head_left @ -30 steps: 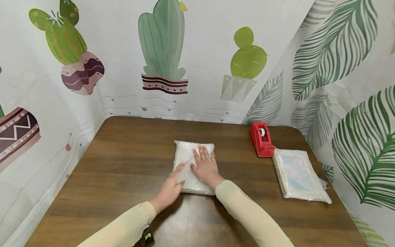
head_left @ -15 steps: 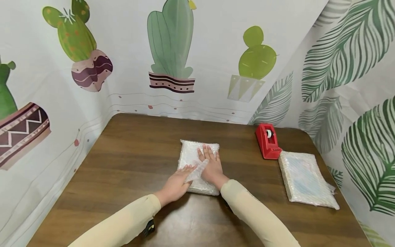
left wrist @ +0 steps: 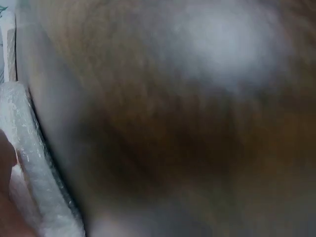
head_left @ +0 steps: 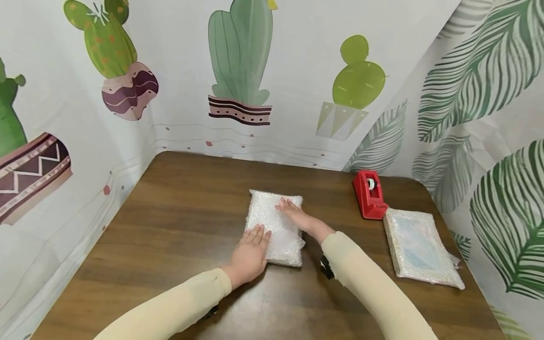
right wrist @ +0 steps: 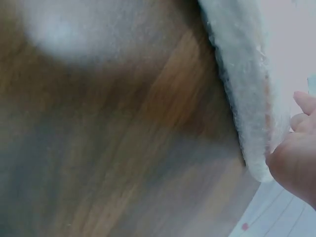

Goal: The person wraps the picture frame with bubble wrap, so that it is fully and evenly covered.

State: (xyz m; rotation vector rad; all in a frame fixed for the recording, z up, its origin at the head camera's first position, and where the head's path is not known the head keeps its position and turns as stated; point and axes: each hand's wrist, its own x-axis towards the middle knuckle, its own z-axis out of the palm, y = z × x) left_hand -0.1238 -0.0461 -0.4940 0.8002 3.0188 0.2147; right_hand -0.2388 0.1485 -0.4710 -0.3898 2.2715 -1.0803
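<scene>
A flat rectangular package in bubble wrap (head_left: 272,215) lies in the middle of the table. My left hand (head_left: 250,255) rests on its near left part, fingers straight and side by side. At the far right part, my right hand (head_left: 299,218) touches the top, its fingers slightly bent. The left wrist view catches the package's wrapped side (left wrist: 37,163) and a strip of the left hand (left wrist: 9,197). In the right wrist view, the right hand (right wrist: 298,158) is at the far end of the wrapped edge (right wrist: 242,89). A small wrap flap sticks out at the package's right edge.
A red tape dispenser (head_left: 369,196) with a roll stands at the back right of the wooden table (head_left: 178,203). Beside it, nearer the right edge, lies a second bubble-wrapped package (head_left: 420,248). A printed cloth (head_left: 293,85) hangs behind the table.
The loose piece of wrap lifted by my left hand half a second ago now lies flat. My left hand presses the near left part; the right hand has turned and shifted toward the far right edge.
</scene>
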